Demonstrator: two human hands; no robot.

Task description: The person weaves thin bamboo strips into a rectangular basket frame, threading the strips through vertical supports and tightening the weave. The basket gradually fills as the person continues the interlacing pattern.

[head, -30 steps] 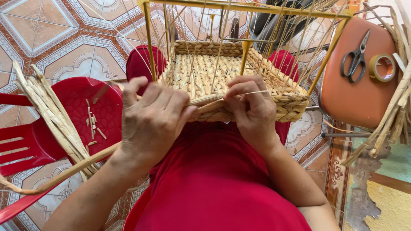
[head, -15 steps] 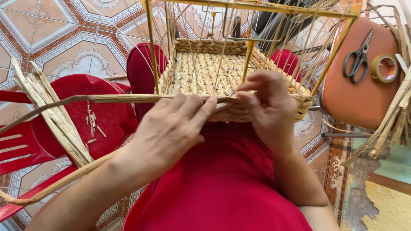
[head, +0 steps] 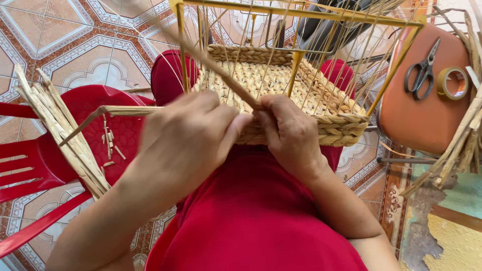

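A person in red clothing sits weaving, seen from above, over a patterned tile floor [head: 75,30]. One red plastic chair [head: 45,150] stands at far left, its moulded seat holding one bundle of flat, pale dried reed strips [head: 65,135] and a scatter of short offcuts [head: 110,145]. Next right, the left hand [head: 188,138] is closed loosely around one long reed strand [head: 125,110] that runs out sideways over the chair; half a second ago that strand lay level across the front of the work, and the hand now sits higher, its fingers curled in toward the other hand. The right hand [head: 288,133] pinches a second strand [head: 221,75] that slants up to the left, thumb and fingertips clenched on it at the basket's near edge; earlier this hand lay flatter against the rim. The single half-woven basket [head: 281,85] rests on the person's lap, its flat base and low braided walls of coarse, rope-like straw built inside one yellow metal wire frame [head: 301,12] strung with thin upright strands. At right, one orange stool seat [head: 427,120], smooth and rounded, carries one pair of dark scissors [head: 424,70] and one roll of tan tape [head: 453,83], just beside each other. More dried reeds [head: 459,145] lean at the far right edge.
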